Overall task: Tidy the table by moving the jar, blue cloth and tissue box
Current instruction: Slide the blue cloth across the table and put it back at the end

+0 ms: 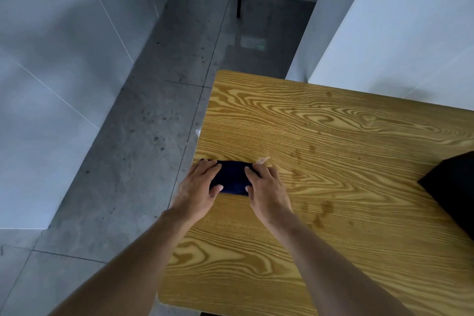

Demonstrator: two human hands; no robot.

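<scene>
Both hands [232, 187] apparently gripping blue cloth [232, 177] near table [333, 136] edge.

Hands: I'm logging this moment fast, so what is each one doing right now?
Left hand: fingers curled over the left end of the blue cloth, pressing it on the table.
Right hand: closed on the cloth's right end.

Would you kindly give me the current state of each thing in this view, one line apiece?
Blue cloth: folded small, lying near the table's left edge, both hands on it.
Left hand: fingers laid over the cloth's left end.
Right hand: fingers laid over the cloth's right end.
Black object: on the table at the right, cut off by the frame.
Table: stained in spots.
</scene>
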